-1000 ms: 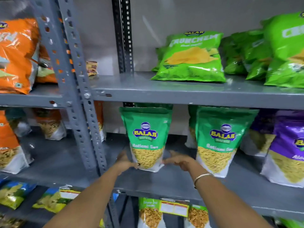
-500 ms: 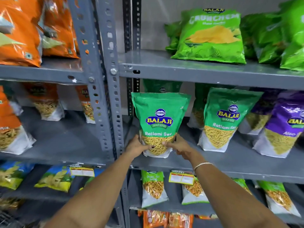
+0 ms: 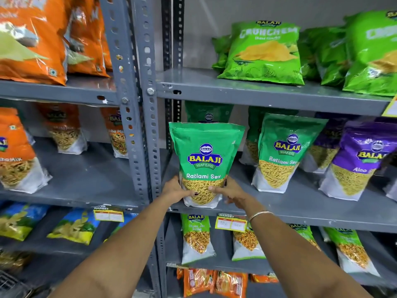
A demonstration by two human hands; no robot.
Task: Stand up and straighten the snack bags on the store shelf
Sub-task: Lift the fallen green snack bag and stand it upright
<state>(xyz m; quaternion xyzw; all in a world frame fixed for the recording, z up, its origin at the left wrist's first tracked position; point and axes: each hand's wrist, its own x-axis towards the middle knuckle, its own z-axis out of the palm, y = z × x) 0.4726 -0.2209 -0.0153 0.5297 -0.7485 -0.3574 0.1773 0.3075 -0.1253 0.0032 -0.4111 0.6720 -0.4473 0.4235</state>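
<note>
Ratlami Sev bag (image 3: 205, 162) stands upright at the middle shelf (image 3: 300, 209) front-left corner — left hand (image 3: 175, 191) and right hand (image 3: 231, 192) clasp its base; neighbouring bags upright, the lean of the green chip bags (image 3: 266, 52) above looks left to fix

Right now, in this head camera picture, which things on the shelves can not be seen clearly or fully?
- Green bag behind the held Ratlami Sev pouch: mostly hidden by that pouch.
- Purple Balaji pouch: name cut off at the right edge.
- Price tag: handwriting too small to read.
- Orange bags, top left: print blurred.
- Left hand and right hand: fingers partly hidden behind the pouch.
</note>
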